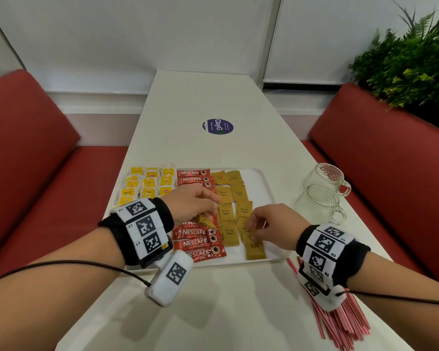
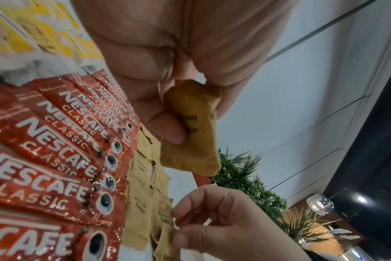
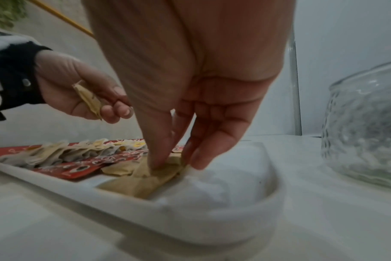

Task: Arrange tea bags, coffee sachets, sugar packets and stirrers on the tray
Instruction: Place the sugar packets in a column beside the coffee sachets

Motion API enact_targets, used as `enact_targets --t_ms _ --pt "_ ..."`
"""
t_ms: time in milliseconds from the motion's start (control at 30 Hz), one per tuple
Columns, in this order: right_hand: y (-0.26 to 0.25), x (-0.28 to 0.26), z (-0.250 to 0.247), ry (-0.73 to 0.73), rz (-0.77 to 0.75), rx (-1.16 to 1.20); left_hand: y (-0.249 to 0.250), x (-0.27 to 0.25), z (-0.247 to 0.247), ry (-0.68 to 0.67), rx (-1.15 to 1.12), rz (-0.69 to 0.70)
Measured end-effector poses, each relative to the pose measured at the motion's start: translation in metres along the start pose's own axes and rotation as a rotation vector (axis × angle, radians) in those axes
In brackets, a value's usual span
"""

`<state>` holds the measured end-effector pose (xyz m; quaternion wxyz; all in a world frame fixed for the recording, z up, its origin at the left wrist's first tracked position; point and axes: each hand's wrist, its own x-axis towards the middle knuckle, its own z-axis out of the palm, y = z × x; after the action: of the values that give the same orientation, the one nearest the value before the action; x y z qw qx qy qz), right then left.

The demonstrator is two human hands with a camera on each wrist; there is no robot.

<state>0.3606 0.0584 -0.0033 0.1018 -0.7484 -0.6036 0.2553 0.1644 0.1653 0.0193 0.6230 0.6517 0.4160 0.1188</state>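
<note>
Left hand [image 1: 192,202] fingers pinching sugar packet [image 2: 190,127]; right hand [image 1: 271,225] fingers clamped on another [image 3: 145,181] — on tray [image 1: 261,183]

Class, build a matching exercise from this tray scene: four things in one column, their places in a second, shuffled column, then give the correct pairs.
Things
1. tea bags
2. coffee sachets
3. stirrers
4. glass mugs

Places
A. on the table, right of the tray
B. left part of the tray
C. on the table by the near right wrist
D. middle column of the tray

Pairs: 1-B, 2-D, 3-C, 4-A
</note>
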Motion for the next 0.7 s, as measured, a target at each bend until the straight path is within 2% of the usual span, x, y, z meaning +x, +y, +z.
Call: enact_targets --t_ms 100,267,567,700 --pt "0.0 0.003 -0.002 0.072 -0.056 -0.052 0.001 0.001 0.0 0.004 0.009 -0.005" --pt "-0.004 0.006 0.002 -0.026 -0.1 -0.182 0.003 0.002 0.0 0.001 0.006 -0.01" --pt "-0.003 0.013 0.003 -0.035 -0.11 -0.222 0.0 0.002 -0.001 0.002 0.01 -0.008" --pt "-0.001 0.016 -0.004 0.154 -0.044 -0.059 0.001 0.001 -0.003 0.0 -0.001 -0.013"
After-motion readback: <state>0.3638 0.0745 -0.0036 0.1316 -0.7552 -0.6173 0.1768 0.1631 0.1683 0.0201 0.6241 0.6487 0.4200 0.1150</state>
